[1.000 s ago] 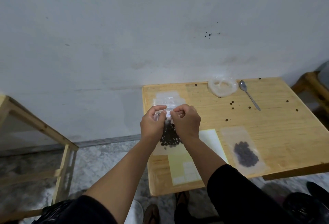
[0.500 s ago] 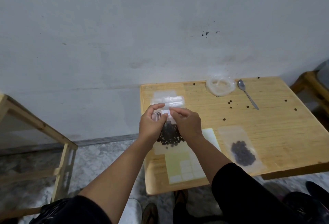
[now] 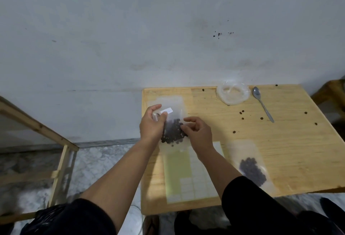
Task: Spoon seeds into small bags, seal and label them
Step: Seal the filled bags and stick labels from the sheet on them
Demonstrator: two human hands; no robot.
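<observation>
Nearest on the counter [image 3: 291, 141] lies the label sheet [image 3: 188, 176], partly peeled, and everything else is placed from it. Just to its right a filled bag [image 3: 251, 167] lies flat with a dark clump of seeds inside. Just beyond the sheet, the left hand [image 3: 151, 126] pinches the top of a clear bag of seeds [image 3: 172, 132], where a small white label [image 3: 166, 111] sits by the thumb. The right hand [image 3: 197, 133] is at the bag's right edge, fingers loosely curled; whether it grips the plastic I cannot tell. More empty bags [image 3: 179, 102] lie flat behind. Far right of the sheet stand a clear plastic dish [image 3: 233, 94], apparently holding no seeds, and a spoon [image 3: 262, 104], with loose seeds [image 3: 242, 112] scattered nearby.

Risks, as I judge them: the bag hangs from one pinch, so an incompletely closed seal would spill more seeds, and the label could stick on crooked or creased.
</observation>
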